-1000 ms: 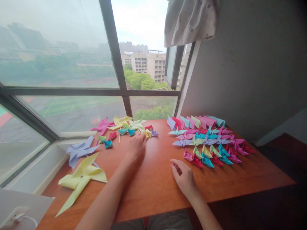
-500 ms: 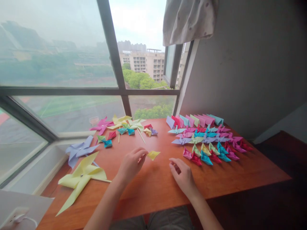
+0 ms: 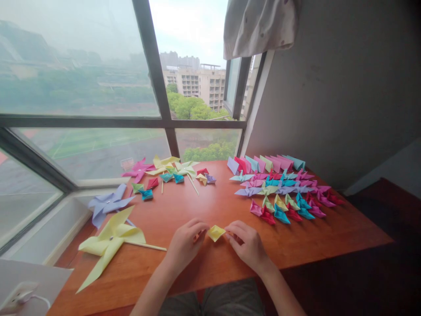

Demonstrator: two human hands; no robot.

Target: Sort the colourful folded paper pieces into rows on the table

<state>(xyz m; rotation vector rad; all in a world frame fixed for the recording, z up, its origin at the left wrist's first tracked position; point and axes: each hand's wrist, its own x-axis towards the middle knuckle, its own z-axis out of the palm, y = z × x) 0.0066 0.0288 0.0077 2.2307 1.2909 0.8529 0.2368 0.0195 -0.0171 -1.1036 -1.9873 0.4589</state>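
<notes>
A small yellow folded paper boat (image 3: 216,233) is between my hands, just above or on the table. My left hand (image 3: 190,242) pinches its left tip, fingers bent together. At the opposite tip are the closed fingers of my right hand (image 3: 247,242). Its hollow top faces up toward me. To the right of my right hand lie rows of similar paper boats (image 3: 281,215) in pink, red, blue, green and yellow. Left of my left hand rests a large pale yellow paper pinwheel (image 3: 112,239) with its stick pointing toward that hand.
Behind the boats stand rows of folded paper cranes (image 3: 250,192) and upright paper planes (image 3: 266,163). A purple pinwheel (image 3: 108,202), a pink pinwheel (image 3: 140,170) and several small boats (image 3: 146,194) lie at the back left. Windows border the wooden table (image 3: 184,204).
The yellow boat has come nearer to me and turned so its hollow shows. Both hands have closed in, and my right hand now meets the boat's right tip.
</notes>
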